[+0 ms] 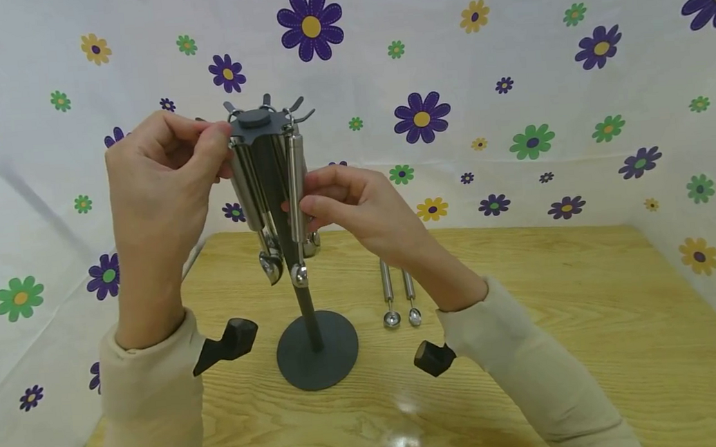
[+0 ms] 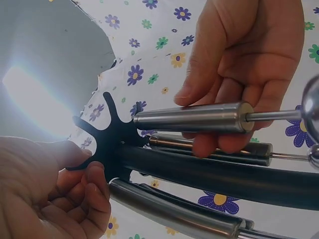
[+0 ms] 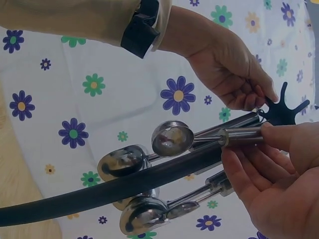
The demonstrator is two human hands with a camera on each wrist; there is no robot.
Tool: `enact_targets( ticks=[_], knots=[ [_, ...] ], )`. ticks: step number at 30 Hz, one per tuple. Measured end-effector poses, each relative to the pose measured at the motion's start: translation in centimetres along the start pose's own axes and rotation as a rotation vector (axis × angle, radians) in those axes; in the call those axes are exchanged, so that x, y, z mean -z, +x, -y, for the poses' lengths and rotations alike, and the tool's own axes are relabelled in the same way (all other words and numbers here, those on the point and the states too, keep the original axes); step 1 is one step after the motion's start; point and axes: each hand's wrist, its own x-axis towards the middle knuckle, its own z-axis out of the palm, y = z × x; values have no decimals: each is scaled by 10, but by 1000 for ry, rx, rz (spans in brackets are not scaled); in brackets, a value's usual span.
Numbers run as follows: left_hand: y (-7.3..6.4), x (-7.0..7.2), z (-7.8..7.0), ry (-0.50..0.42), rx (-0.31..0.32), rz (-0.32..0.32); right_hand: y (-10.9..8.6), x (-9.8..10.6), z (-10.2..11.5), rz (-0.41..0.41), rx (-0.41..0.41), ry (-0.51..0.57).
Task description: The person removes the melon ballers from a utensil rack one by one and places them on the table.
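Observation:
A dark grey utensil stand, with its round base [image 1: 342, 353] on the table, rises to a hooked top plate [image 1: 264, 125] and leans slightly. Several metal scoops hang from its hooks. My left hand [image 1: 158, 175] pinches one hook arm at the plate's left side, as the left wrist view also shows. On the right side, my right hand [image 1: 372, 212] holds the steel handle of a small scoop [image 3: 172, 139] between thumb and fingers. That handle's top end is at the plate. Larger scoop bowls [image 3: 124, 162] hang beside the post in the right wrist view.
Two small metal scoops lie side by side on the wooden table [image 1: 529, 350], right of the stand; one is the left scoop [image 1: 392, 318], the other the right scoop [image 1: 414, 315]. A flower-printed white sheet [image 1: 354, 78] surrounds the table at the back and sides.

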Motion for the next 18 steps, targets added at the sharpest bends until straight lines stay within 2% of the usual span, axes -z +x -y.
enact_targets(
  ticks=[9,14,18],
  knots=[
    [-1,-1,0,4,6,5,1,5,2,100,-57,76],
    [-1,-1,-2,-2,7,5,-1,15,7,156,-56,17],
    [-1,0,-3,-1,17,9,-5,25,13,155,-86,-25]
  ],
)
